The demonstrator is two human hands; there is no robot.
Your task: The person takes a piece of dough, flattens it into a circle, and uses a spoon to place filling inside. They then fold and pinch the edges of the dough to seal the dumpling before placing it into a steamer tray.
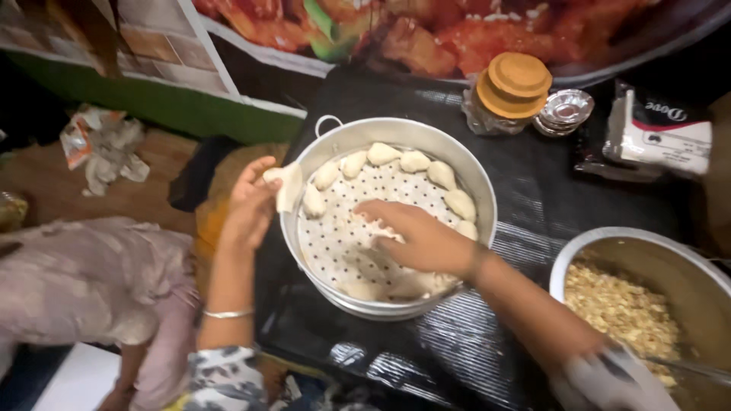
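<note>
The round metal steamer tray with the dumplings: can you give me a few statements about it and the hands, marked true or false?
1. The round perforated metal steamer tray holds pale raw dumplings along its rim. True.
2. The left hand is empty. False: it holds a pale piece of dough at the tray's left edge.
3. The right hand rests inside the tray, palm down. True.
4. The large metal bowl on the right holds clear water. False: it holds a crumbly tan filling.
5. The glass jar with a wooden lid stands inside the tray. False: it stands behind the tray on the black mat.
</note>
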